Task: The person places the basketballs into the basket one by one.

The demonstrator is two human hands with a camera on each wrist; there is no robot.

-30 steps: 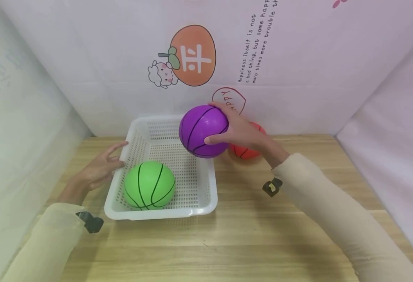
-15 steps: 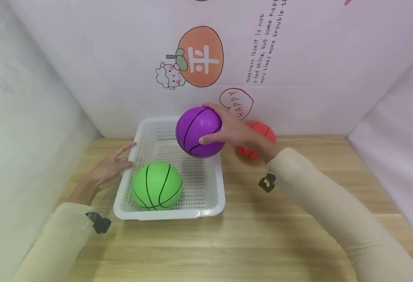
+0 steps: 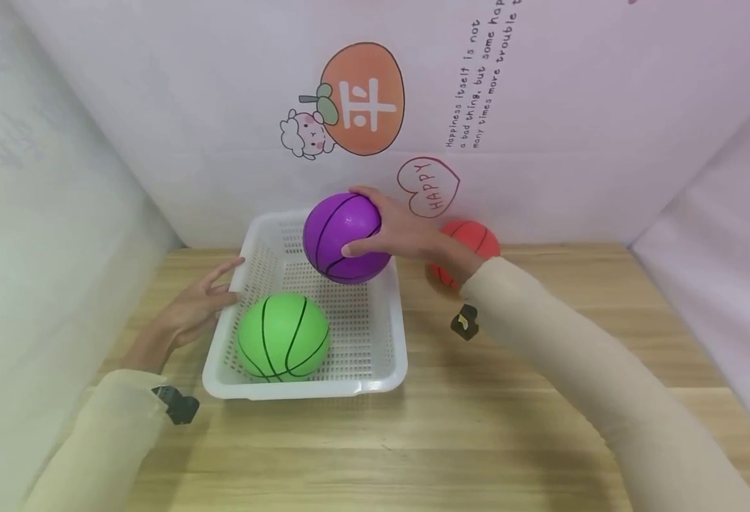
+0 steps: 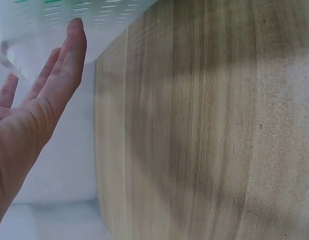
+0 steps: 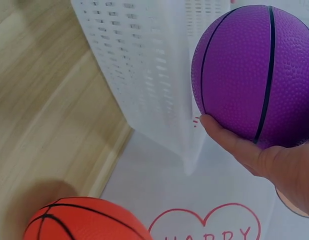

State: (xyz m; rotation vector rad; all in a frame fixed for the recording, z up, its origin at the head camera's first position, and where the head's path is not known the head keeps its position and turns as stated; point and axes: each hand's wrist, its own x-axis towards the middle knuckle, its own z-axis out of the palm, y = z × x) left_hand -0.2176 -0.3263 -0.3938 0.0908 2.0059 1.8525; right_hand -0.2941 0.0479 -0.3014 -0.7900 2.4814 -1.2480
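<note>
A small purple basketball (image 3: 343, 235) is gripped by my right hand (image 3: 400, 227), thumb in front and fingers over its upper right side. It is held over the back right of a white plastic basket (image 3: 304, 389). Inside the basket, at the front left, sits a green basketball (image 3: 283, 338). My left hand (image 3: 195, 306) is at the basket's left rim, fingertips against it; in the left wrist view its fingers (image 4: 74, 55) extend along the perforated side wall. Behind my right forearm a red basketball (image 3: 477, 238) rests on the table, partly hidden.
The wooden table (image 3: 477, 441) carries the basket and the red ball. A white printed sheet (image 3: 541, 107) rises right behind them, and similar white sheets stand at the left and right sides.
My right hand has carried the purple basketball leftward, farther over the basket. The red basketball shows more from behind the arm. My left hand has stayed at the rim; the view has shifted slightly.
</note>
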